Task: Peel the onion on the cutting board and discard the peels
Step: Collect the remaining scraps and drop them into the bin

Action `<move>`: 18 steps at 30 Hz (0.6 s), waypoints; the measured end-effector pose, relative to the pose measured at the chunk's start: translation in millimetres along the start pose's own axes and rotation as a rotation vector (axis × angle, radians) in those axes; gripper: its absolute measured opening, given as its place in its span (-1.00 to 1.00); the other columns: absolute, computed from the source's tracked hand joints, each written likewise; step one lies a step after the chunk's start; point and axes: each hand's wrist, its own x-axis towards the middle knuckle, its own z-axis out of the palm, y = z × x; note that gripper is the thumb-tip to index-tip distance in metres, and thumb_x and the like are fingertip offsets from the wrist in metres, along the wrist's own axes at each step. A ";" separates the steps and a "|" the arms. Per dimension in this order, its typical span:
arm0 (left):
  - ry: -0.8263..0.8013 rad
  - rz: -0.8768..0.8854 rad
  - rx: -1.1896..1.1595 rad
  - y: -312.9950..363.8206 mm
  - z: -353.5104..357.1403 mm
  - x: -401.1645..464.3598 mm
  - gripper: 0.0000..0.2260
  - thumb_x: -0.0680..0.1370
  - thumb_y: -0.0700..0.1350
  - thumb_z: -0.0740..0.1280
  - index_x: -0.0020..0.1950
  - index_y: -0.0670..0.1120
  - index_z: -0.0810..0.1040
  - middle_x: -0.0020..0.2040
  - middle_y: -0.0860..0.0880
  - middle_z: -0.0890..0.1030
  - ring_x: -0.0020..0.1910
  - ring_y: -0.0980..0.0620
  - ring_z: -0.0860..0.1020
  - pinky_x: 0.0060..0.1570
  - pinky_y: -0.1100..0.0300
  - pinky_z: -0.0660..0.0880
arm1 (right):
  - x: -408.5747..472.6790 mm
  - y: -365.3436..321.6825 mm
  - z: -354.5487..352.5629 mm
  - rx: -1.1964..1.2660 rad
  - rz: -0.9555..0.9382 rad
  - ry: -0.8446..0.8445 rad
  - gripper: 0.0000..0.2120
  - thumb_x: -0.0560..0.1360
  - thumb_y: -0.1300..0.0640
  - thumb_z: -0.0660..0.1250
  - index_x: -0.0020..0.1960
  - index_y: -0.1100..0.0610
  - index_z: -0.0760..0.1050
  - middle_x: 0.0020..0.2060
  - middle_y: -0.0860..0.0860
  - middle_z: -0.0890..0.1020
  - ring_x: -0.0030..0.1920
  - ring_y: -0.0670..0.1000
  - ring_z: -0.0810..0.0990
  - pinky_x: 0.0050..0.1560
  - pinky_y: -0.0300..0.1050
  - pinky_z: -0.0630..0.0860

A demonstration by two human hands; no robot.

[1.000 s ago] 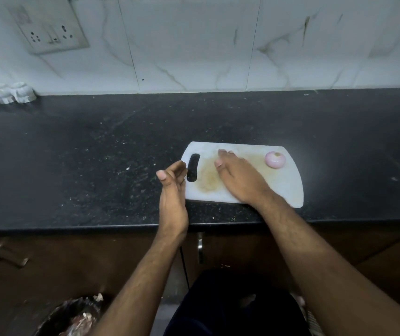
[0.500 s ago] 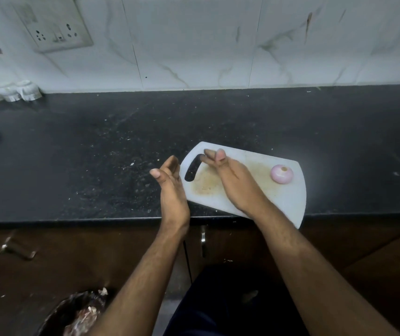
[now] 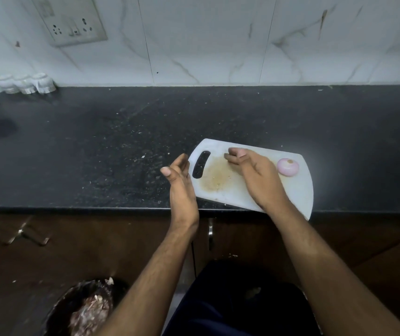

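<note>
At 7 o'clock, nearest you, a dark waste bin (image 3: 82, 309) on the floor holds a pale heap of scraps. Your two bare forearms rise from the bottom edge toward the black stone countertop (image 3: 97, 154), its surface flecked with crumbs.

Your left hand (image 3: 182, 190) stands on edge just left of the white cutting board (image 3: 300, 190), palm turned toward it, fingers straight and relaxed, thumb (image 3: 166, 171) raised; it holds nothing, and you cannot tell whether its fingertips touch the board's edge.

Your right hand (image 3: 257, 175) lies palm down over the middle of the board, its fingers (image 3: 236, 154) curled inward at the far edge. Whether they pinch any scraps is hidden from view.

The board sits askew at 1 o'clock, its near right corner jutting past the counter's front edge. A brownish stain (image 3: 215, 175) spreads between the handle slot (image 3: 200, 164) and your right hand. The peeled onion (image 3: 287, 167), pink and glossy, rests on the board's far right corner, just beside your right hand.

Farther off, at 10 o'clock, small white jars (image 3: 25, 83) line the foot of the marble-patterned wall tiles (image 3: 218, 40). Above them, at 11 o'clock, a switch and socket plate (image 3: 71, 23) is set in the wall.
</note>
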 end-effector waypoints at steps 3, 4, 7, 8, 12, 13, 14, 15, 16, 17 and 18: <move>0.009 0.014 -0.032 -4.0 3.1 -4.0 0.18 0.21 0.75 0.04 0.55 -0.08 0.38 0.48 0.05 0.51 0.47 0.22 0.45 0.37 0.37 0.40 | -10.5 3.0 6.8 -0.500 0.047 -0.141 -0.43 0.71 -0.21 -0.11 0.57 0.04 0.29 0.49 0.04 0.46 0.51 0.07 0.38 0.50 0.02 0.30; 0.014 0.018 -0.044 -5.4 4.4 -4.4 0.18 0.22 0.75 0.03 0.55 -0.08 0.39 0.50 0.02 0.49 0.50 0.17 0.44 0.46 0.28 0.35 | -15.6 1.7 11.3 -0.556 0.031 -0.242 -0.41 0.70 -0.23 -0.13 0.63 0.02 0.18 0.57 0.00 0.33 0.57 0.03 0.28 0.54 -0.02 0.22; 0.034 0.023 -0.086 -7.3 9.4 -6.7 0.19 0.21 0.75 0.04 0.55 -0.07 0.39 0.55 -0.02 0.45 0.55 0.12 0.39 0.58 0.13 0.23 | -23.4 -9.4 23.0 -0.210 0.005 -0.451 -0.37 0.65 -0.32 -0.08 0.60 -0.04 0.24 0.48 -0.11 0.47 0.50 -0.14 0.37 0.51 -0.15 0.24; 0.043 0.022 -0.109 -7.3 10.7 -7.9 0.20 0.20 0.75 0.05 0.56 -0.08 0.38 0.56 -0.03 0.44 0.55 0.12 0.39 0.59 0.13 0.22 | -24.0 -14.5 24.1 -0.028 0.022 -0.450 -0.34 0.62 -0.34 -0.06 0.57 -0.02 0.31 0.42 -0.11 0.54 0.44 -0.17 0.45 0.49 -0.17 0.28; 0.061 0.020 -0.155 -8.1 10.3 -8.8 0.20 0.21 0.74 0.09 0.57 -0.10 0.36 0.55 -0.03 0.44 0.56 0.11 0.38 0.61 0.14 0.22 | -9.0 -7.5 19.9 -0.164 -0.039 -0.013 -0.50 0.70 -0.22 0.02 0.39 0.04 0.52 0.24 0.04 0.67 0.28 -0.01 0.62 0.37 0.00 0.49; 0.058 0.018 -0.157 -8.2 9.6 -8.4 0.20 0.21 0.74 0.09 0.56 -0.10 0.37 0.55 -0.03 0.44 0.56 0.11 0.39 0.61 0.13 0.22 | -8.1 -5.3 16.6 -0.315 -0.049 -0.023 -0.53 0.72 -0.18 0.03 0.41 0.05 0.50 0.27 0.05 0.65 0.31 0.02 0.59 0.37 -0.01 0.47; 0.054 0.017 -0.156 -8.7 8.9 -8.2 0.20 0.20 0.74 0.10 0.56 -0.09 0.37 0.55 -0.03 0.44 0.56 0.10 0.39 0.61 0.13 0.22 | -9.5 -3.4 13.9 -0.402 -0.051 -0.122 -0.52 0.72 -0.17 0.02 0.46 0.05 0.46 0.32 0.03 0.63 0.35 0.01 0.56 0.40 -0.04 0.44; 0.053 0.017 -0.150 -9.2 8.7 -8.1 0.20 0.20 0.74 0.10 0.56 -0.09 0.37 0.55 -0.03 0.44 0.56 0.10 0.39 0.61 0.12 0.22 | -12.0 -0.5 11.9 -0.399 -0.045 -0.257 -0.50 0.71 -0.19 0.02 0.49 0.03 0.43 0.33 -0.01 0.62 0.37 -0.04 0.54 0.42 -0.08 0.41; 0.054 0.019 -0.143 -9.4 8.6 -8.1 0.20 0.20 0.74 0.10 0.56 -0.10 0.37 0.55 -0.04 0.44 0.56 0.10 0.39 0.61 0.12 0.23 | -15.1 0.9 10.1 -0.328 -0.036 -0.369 -0.49 0.70 -0.21 0.03 0.49 0.02 0.44 0.29 -0.05 0.65 0.35 -0.12 0.55 0.44 -0.13 0.40; 0.056 0.021 -0.139 -9.6 8.8 -7.7 0.20 0.20 0.74 0.10 0.56 -0.10 0.37 0.55 -0.04 0.45 0.56 0.09 0.39 0.60 0.13 0.23 | -19.1 -1.4 8.5 -0.195 -0.013 -0.435 -0.48 0.68 -0.22 0.05 0.46 0.04 0.48 0.21 -0.07 0.69 0.30 -0.17 0.58 0.42 -0.17 0.42; 0.059 0.021 -0.140 -9.4 9.0 -7.1 0.19 0.21 0.74 0.10 0.55 -0.11 0.38 0.54 -0.04 0.45 0.56 0.09 0.39 0.59 0.14 0.24 | -21.4 -3.5 7.3 -0.028 0.022 -0.438 -0.49 0.66 -0.20 0.08 0.40 0.09 0.53 0.12 -0.05 0.74 0.23 -0.15 0.64 0.37 -0.17 0.47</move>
